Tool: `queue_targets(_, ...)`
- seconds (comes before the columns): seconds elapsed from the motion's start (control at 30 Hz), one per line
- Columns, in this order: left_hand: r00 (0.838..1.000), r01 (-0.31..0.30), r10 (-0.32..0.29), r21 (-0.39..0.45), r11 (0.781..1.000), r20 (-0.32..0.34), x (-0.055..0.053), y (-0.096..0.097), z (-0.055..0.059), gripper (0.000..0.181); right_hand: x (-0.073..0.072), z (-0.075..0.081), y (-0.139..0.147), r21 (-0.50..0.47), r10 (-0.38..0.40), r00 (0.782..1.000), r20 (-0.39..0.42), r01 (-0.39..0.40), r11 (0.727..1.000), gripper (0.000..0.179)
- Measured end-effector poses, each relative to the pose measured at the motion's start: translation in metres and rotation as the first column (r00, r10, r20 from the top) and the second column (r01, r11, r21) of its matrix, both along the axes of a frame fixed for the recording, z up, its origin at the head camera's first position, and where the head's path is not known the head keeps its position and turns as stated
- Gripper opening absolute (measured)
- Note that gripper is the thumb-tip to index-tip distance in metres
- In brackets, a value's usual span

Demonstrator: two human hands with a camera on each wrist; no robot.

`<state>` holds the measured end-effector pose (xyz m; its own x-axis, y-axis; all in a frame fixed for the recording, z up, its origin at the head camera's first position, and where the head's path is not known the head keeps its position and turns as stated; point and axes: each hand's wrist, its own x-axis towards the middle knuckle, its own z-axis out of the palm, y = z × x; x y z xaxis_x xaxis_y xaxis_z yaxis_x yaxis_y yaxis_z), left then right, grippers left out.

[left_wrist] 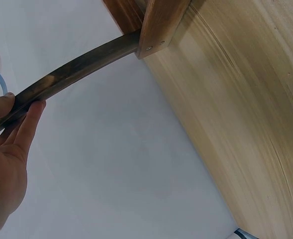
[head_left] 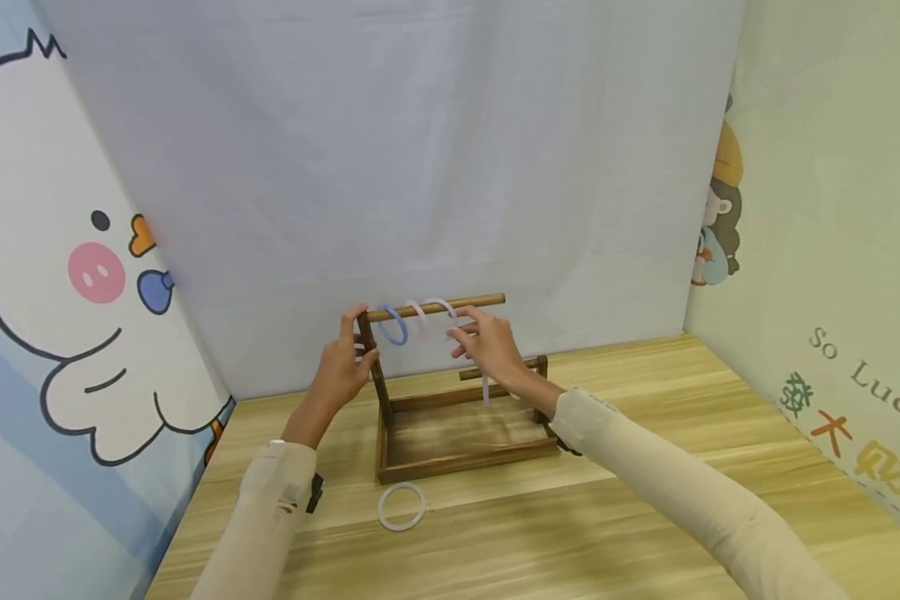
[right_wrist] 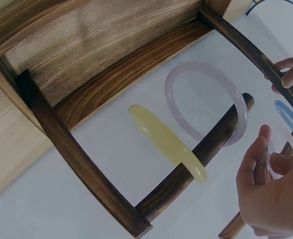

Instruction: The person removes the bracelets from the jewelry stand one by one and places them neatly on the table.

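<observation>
A dark wooden stand carries bangles on two rods. My left hand (head_left: 345, 367) grips the left post (head_left: 379, 383) near its top, thumb on one side and fingers on the other. On the upper rod (head_left: 483, 301) hang a blue bangle (head_left: 403, 327), a pale pink bangle (head_left: 419, 313) and a whitish translucent bangle (head_left: 438, 301). My right hand (head_left: 491, 342) pinches the whitish bangle between thumb and fingers. Along the lower rod (right_wrist: 216, 132) hang a yellow bangle (right_wrist: 163, 139) and a lilac bangle (right_wrist: 169, 89). In the head view my right hand and forearm mostly hide the yellow one.
A white bangle (head_left: 401, 527) lies flat on the wood-grain table (head_left: 495, 542), just in front of the stand's tray base (head_left: 465, 457). Behind the table hangs a pale cloth (head_left: 345, 167). Printed cartoon panels stand at left and right.
</observation>
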<state>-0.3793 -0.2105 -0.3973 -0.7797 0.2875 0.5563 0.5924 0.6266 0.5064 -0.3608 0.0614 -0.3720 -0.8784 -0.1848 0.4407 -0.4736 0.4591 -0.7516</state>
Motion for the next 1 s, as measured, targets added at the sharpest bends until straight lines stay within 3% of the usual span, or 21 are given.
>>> queue_targets(1.0, 0.999, -0.020, 0.021, -0.007, 1.000, 0.025, -0.006, 0.002, -0.003, 0.079, -0.007, -0.008, 0.038, -0.016, -0.013, 0.999, -0.048, 0.013, 1.000, 0.034)
